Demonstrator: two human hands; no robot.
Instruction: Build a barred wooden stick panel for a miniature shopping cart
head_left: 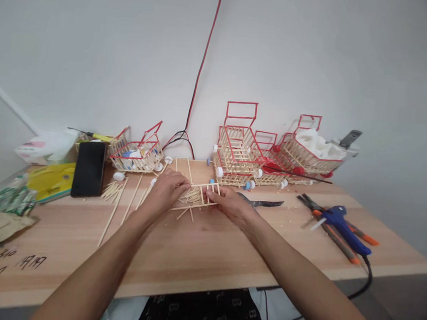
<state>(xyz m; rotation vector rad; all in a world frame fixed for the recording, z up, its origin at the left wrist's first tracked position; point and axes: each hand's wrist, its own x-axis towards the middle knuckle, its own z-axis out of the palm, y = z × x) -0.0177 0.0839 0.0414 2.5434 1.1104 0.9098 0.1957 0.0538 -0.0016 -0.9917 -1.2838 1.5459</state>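
My right hand [228, 201] grips the right end of a small ladder-like frame of thin wooden sticks [202, 197], with the thumb and fingertips among its crossbars. At the frame's left part, my left hand [168, 188] has its fingers pinched together. What they hold, if anything, is too small to make out. Short wooden sticks [192, 196] lie in a loose pile behind and under the frame, and a few stick out on its near side. Long sticks [112, 214] rest on the table left of my left hand.
Finished stick carts with red trim [236, 142] stand along the wall, with another cart [136, 157] at left. A blue glue gun [345, 228] and orange-handled pliers [334, 236] lie right. A black phone [88, 169] leans beside a yellow packet [53, 180].
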